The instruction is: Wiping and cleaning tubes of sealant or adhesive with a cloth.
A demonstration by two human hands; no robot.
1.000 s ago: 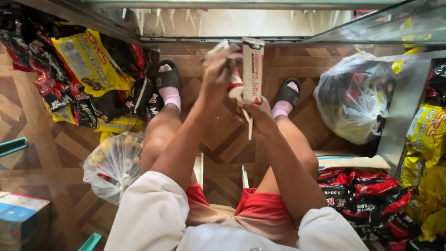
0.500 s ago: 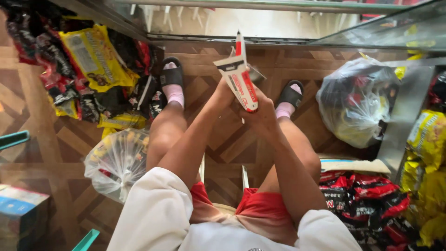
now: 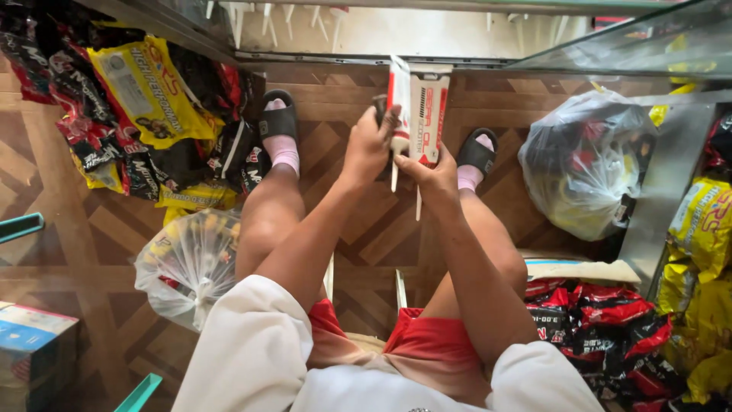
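Half a second back the white-and-red carton was tipped on a slant above the knees; now it stands upright between both hands, out over the wooden floor (image 3: 91, 244). From the head view, the left hand (image 3: 367, 145) has its fingers closed around the white tube (image 3: 399, 103), seemingly drawing it out, while the right hand (image 3: 436, 177) grips the carton (image 3: 429, 114) from below to steady it. Clear bags of packets (image 3: 583, 164) sit beside the sandalled feet, with yellow and dark sacks (image 3: 145, 91) piled to the left.
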